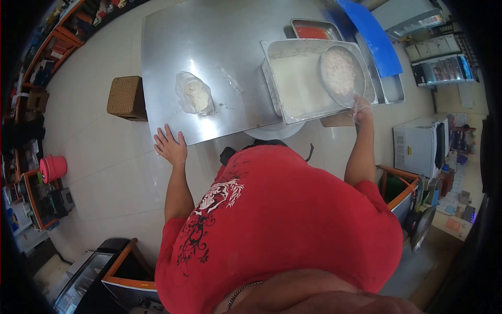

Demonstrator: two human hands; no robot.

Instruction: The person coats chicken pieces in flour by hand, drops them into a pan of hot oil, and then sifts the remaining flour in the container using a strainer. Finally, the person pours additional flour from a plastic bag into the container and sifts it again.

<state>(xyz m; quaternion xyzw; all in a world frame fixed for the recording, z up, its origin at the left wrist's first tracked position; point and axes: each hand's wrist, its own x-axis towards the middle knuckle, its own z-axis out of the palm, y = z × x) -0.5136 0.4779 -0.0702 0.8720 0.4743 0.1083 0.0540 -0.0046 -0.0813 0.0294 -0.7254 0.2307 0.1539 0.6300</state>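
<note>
My left hand [171, 147] rests bare at the near left corner of the steel table [219, 26], its fingers spread. On my right hand [362, 109] is a clear plastic glove, and its fingers close on the near rim of a round sieve [357, 89]. Pale pinkish-white pieces [337, 70] lie in the sieve. It sits over the right part of a large metal tray [272, 78] holding white powder [298, 81]. An open plastic bag [183, 94] with white powder inside stands on the table, beyond my left hand.
Behind the large tray is a smaller tray [315, 23] with something red in it. A blue sheet or lid [371, 36] leans over another metal tray [393, 90] at the right. A woven stool [125, 98] stands left of the table. Farther left is a pink bucket [54, 168].
</note>
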